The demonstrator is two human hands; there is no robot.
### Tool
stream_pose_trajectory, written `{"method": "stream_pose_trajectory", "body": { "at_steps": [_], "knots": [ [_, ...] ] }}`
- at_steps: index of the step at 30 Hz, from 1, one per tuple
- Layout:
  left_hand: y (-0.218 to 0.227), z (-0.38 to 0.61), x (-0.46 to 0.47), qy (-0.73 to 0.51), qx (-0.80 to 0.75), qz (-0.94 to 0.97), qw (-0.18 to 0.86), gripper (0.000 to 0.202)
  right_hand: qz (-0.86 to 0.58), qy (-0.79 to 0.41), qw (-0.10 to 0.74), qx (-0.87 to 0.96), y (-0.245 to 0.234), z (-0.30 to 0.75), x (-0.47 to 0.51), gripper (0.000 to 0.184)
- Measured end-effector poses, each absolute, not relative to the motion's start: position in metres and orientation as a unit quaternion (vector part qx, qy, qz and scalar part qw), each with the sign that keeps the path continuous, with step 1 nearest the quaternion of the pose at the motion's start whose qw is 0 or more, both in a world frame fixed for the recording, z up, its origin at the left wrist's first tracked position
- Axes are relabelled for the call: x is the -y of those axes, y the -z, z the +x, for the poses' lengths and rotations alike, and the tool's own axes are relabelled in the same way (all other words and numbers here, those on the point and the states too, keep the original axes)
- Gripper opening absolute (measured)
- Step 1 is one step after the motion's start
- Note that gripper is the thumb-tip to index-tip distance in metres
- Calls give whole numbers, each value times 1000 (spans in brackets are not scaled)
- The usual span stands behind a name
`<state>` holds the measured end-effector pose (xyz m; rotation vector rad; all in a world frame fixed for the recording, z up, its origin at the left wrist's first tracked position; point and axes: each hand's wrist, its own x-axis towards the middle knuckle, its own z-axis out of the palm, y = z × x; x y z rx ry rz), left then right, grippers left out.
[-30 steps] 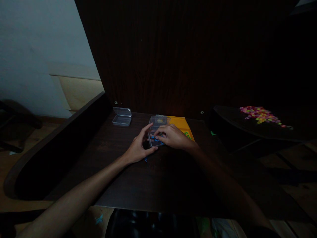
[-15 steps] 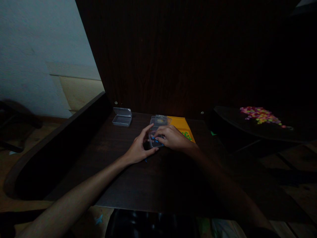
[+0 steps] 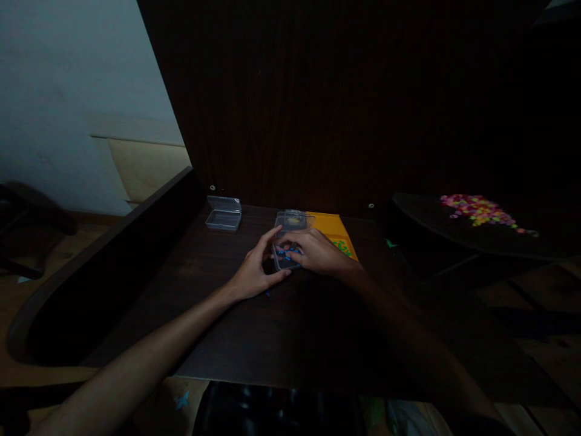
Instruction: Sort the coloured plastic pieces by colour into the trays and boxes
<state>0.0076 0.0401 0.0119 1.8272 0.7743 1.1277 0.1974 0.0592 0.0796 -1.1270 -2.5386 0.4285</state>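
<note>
A small clear plastic box [image 3: 284,257] with several blue pieces inside sits on the dark wooden table [image 3: 236,327], its lid raised behind it. My left hand [image 3: 252,272] grips the box from the left, thumb at its near edge and a finger on the lid. My right hand [image 3: 315,251] rests over the box from the right, its fingertips bunched among the blue pieces. One blue piece [image 3: 267,293] lies on the table just below my left hand.
An orange sheet [image 3: 333,230] with small green pieces lies right behind the box. Another clear box [image 3: 223,214] stands open at the back left. To the right, a dark round tray [image 3: 476,233] carries a heap of coloured beads [image 3: 476,209]. A raised dark rail runs along the table's left side.
My right hand's fingertips have shifted slightly inside the box. The left hand and the box stay put.
</note>
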Motion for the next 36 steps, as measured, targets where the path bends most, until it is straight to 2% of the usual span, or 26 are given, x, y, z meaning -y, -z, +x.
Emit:
{"method": "stream_pose_trajectory", "body": {
  "at_steps": [14,16,20,23,27,36],
  "knots": [
    [-13,1,-50,-477,-330,718,385,90,-378,-120,211,893,-92,199,-52,28],
    [-13,0,-53,-489,-342,712,371,90,-367,-147,183,900,-96,197,-48,22],
    [-12,-4,-58,-516,-358,696,349,93,-322,-230,30,918,-88,189,-42,16],
    [-10,-6,-62,-524,-360,690,346,94,-320,-185,-26,929,-74,180,-38,21],
    [-9,-7,-64,-529,-357,690,342,93,-332,-161,-53,928,-65,170,-35,24],
    [-13,-6,-59,-514,-369,691,349,93,-340,-172,-43,923,-63,171,-37,14]
  ]
}}
